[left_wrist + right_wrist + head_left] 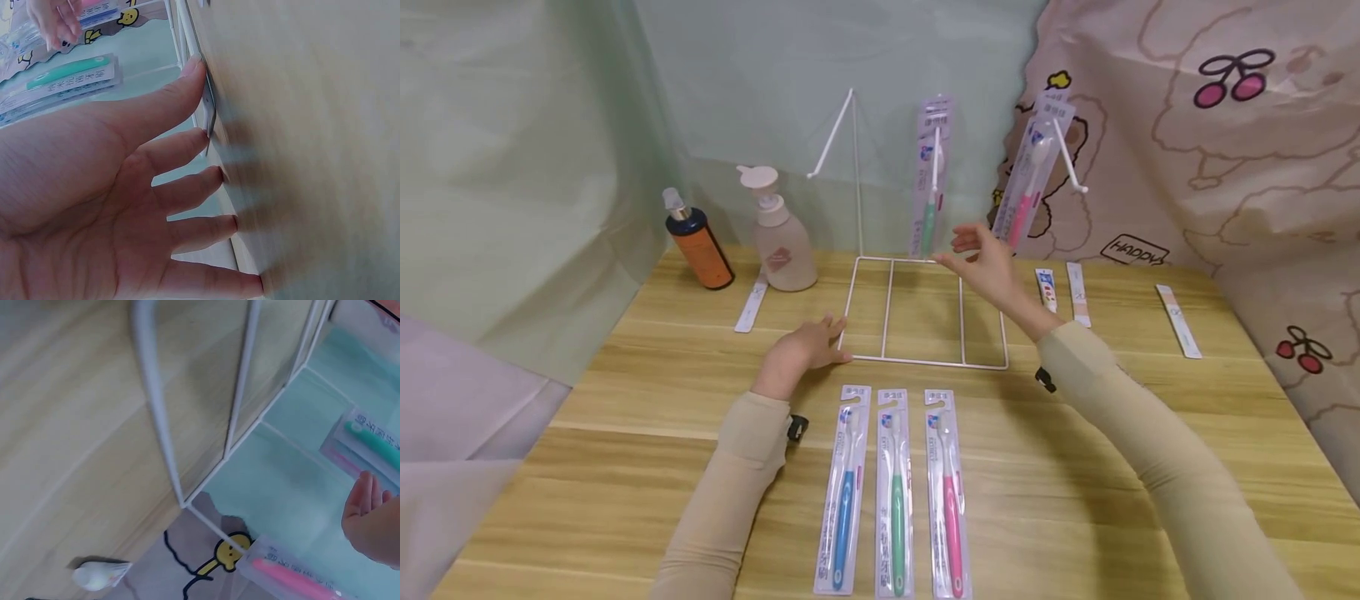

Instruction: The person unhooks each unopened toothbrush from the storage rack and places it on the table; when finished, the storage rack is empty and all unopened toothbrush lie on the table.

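A white wire rack (922, 362) with three hooks stands on the table. My left hand (806, 347) is at its front left corner, fingers spread with the tips on the tabletop and the thumb (181, 87) against the wire. My right hand (988, 265), its fingers loosely bent, is beside the lower end of a packaged green toothbrush (929, 217) on the middle hook; whether it touches the pack I cannot tell. Packaged pink toothbrushes (1022, 204) hang on the right hook. The left hook (831, 133) bears nothing. Blue (844, 517), green (897, 517) and pink (952, 517) packaged toothbrushes lie in front.
At the back left stand an orange spray bottle (703, 254) and a pump bottle (785, 250), with a slim white packet (750, 307) near them. To the right lie a small toothpaste tube (1046, 289) and two slim packets, one nearer (1078, 293) and one farther right (1178, 321).
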A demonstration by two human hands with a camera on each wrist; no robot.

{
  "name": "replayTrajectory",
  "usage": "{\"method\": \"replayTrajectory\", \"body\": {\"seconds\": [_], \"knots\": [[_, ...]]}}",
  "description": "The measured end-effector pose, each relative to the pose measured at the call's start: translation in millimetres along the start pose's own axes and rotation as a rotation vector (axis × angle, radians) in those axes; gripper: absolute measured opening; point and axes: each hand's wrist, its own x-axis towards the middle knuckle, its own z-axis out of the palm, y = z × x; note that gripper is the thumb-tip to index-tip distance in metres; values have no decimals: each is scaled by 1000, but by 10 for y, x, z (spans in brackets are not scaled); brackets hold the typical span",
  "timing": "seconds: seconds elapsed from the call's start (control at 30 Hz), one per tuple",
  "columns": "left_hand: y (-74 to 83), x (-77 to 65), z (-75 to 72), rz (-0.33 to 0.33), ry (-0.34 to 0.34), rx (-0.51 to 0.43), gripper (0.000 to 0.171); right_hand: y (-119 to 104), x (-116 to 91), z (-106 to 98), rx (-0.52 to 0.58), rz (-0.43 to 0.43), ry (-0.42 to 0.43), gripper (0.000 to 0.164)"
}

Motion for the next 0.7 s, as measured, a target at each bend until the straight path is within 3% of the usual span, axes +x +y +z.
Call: {"method": "replayTrajectory", "body": {"seconds": [0.43, 0.7], "knots": [[6, 3, -12, -12, -6, 8, 73, -245, 235, 233, -120, 184, 36, 69], [-8, 23, 13, -6, 3, 23, 74, -255, 301, 253, -174, 207, 25, 68]]}}
